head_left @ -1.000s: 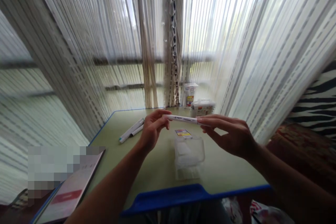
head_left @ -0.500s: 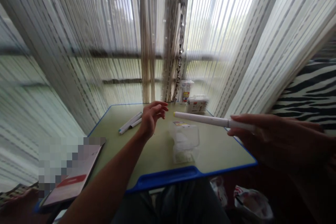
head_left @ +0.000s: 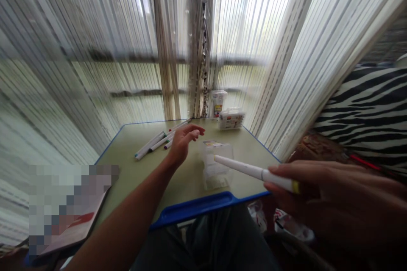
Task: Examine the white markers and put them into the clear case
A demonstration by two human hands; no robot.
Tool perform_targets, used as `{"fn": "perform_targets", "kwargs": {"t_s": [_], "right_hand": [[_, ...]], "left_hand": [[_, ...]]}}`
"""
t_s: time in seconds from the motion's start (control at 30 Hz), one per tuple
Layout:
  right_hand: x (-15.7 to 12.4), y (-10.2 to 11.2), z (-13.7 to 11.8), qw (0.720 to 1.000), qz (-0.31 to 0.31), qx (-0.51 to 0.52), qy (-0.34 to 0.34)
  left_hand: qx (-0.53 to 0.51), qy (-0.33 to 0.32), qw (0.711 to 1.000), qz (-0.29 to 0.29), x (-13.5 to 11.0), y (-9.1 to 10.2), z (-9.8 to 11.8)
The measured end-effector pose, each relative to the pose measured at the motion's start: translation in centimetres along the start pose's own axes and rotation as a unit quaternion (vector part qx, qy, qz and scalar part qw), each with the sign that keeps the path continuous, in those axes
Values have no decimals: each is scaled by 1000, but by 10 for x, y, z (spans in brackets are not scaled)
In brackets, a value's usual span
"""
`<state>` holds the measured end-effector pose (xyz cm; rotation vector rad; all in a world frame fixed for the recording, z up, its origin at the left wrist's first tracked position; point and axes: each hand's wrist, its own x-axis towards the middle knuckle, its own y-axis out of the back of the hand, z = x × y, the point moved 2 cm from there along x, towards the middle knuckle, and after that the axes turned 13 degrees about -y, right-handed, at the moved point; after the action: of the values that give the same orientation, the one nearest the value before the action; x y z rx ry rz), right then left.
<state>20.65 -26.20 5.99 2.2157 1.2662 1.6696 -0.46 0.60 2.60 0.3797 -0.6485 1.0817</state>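
Between the thumb and fingers of my right hand (head_left: 305, 190) is a white marker (head_left: 241, 167) with yellow ends. It points left, and its far tip overlaps the clear plastic case (head_left: 219, 173) in view; I cannot tell how high above it the marker is. That case stands open on the table. My left hand (head_left: 184, 139) hovers over the table just left of the case, fingers loosely bent and apart, with nothing visible in it. Several white markers (head_left: 151, 144) with coloured ends lie beside and partly behind the left hand.
The pale table (head_left: 133, 178) has a blue rim and a blue front tray (head_left: 197, 207). At the back stand a filled clear case (head_left: 231, 120) and a taller clear box (head_left: 218, 103). A flat panel (head_left: 76, 228) lies at the left edge. Plastic bags (head_left: 294, 226) are below, right.
My view has turned slightly right. The right hand has brought the marker lower, so its tip now overlaps the clear case. More markers show around the left hand, which stays open.
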Motion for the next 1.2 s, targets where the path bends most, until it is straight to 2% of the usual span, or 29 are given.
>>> {"fn": "perform_targets", "kwargs": {"t_s": [0.03, 0.1, 0.17, 0.27, 0.47, 0.8, 1.2], "right_hand": [[21, -17, -13, 998, -41, -26, 26], [46, -39, -35, 992, -29, -47, 112], [52, -51, -45, 987, -22, -61, 149], [46, -65, -45, 986, -38, -62, 149], [44, -90, -41, 989, -21, -66, 134], [46, -105, -44, 987, -31, -93, 129], [45, -114, -37, 993, -66, -75, 59]], "left_hand": [[18, -10, 1000, -10, -1, 0, 0], [45, -24, 998, -29, -2, -1, 0], [63, -31, 997, -42, -3, -1, 0], [69, -38, 995, -54, -5, -2, -1], [79, -30, 994, -75, -8, -5, -3], [60, -28, 994, -90, -9, -5, -13], [42, -17, 995, -91, -10, -6, -16]]}}
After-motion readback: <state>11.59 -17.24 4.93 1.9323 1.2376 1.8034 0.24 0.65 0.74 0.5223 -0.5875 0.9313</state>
